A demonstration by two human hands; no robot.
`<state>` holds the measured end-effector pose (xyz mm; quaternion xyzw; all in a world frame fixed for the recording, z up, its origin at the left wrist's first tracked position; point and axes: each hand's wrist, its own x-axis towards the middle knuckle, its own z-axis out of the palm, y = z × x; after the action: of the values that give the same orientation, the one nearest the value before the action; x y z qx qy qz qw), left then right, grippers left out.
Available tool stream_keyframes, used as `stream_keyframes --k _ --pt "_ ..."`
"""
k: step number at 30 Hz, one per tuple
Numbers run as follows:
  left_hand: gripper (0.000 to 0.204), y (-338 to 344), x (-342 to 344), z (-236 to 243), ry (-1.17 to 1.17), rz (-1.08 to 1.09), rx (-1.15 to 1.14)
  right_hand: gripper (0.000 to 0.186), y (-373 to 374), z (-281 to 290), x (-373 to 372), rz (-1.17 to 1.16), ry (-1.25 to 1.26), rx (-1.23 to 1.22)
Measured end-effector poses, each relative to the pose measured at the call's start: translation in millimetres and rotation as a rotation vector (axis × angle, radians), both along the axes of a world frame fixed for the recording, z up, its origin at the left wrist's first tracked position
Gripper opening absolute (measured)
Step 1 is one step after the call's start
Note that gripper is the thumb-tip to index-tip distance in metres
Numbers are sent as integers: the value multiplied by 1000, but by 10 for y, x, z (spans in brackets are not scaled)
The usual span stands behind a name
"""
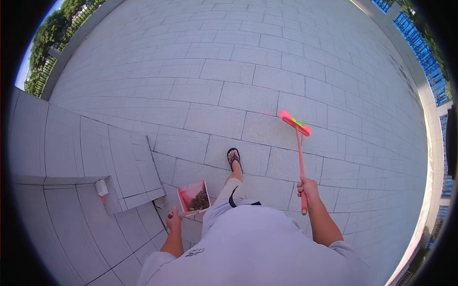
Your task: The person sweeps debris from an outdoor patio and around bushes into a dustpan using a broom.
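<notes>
My right hand [307,186] is wrapped round the pink handle of a broom [299,148], near its top end. The pink and yellow-green broom head points away from me, ahead and to the right, over the grey paving. At my left side, my left hand [174,220] grips the handle of a pink dustpan [189,191]. Brown debris [200,199], perhaps dry leaves or dirt, lies inside the pan. Whether the broom's bristles touch the paving I cannot tell.
Grey stone paving [224,102] spreads ahead. A tiled block with a step [129,162] rises at the left, its corner near the dustpan. A small white and red object [101,188] sits in its recess. My sandalled foot [234,159] stands between pan and broom. Blue fencing [420,45] lines the right.
</notes>
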<state>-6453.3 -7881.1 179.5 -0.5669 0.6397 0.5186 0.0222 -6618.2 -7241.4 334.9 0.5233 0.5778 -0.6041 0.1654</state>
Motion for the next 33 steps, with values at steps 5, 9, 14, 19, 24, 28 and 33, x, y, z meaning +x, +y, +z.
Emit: stream_keyframes --k 5,9,14,19,24,28,33 --pt "50 -330 -2494 -381 -25 -297 -270 28 293 -300 -965 -375 32 -127" --pt "51 202 -4488 -69 -3 -470 -336 21 488 -6 -2253 -533 34 -169" --pt "44 1277 -6943 191 124 -508 -157 6 1695 156 -3139 -949 352 -346" --pt "35 1830 -9168 181 193 -325 105 7 2009 408 -4765 -1137 340 -163" --pt "39 2547 -11530 228 176 -316 214 9 2495 962 -7339 -1182 360 -87" --pt "39 2919 -13451 300 159 -348 227 13 2639 1253 -9847 -1059 418 -127" --pt "41 3618 -15165 224 173 -380 252 8 3139 1487 -12112 -954 437 -324"
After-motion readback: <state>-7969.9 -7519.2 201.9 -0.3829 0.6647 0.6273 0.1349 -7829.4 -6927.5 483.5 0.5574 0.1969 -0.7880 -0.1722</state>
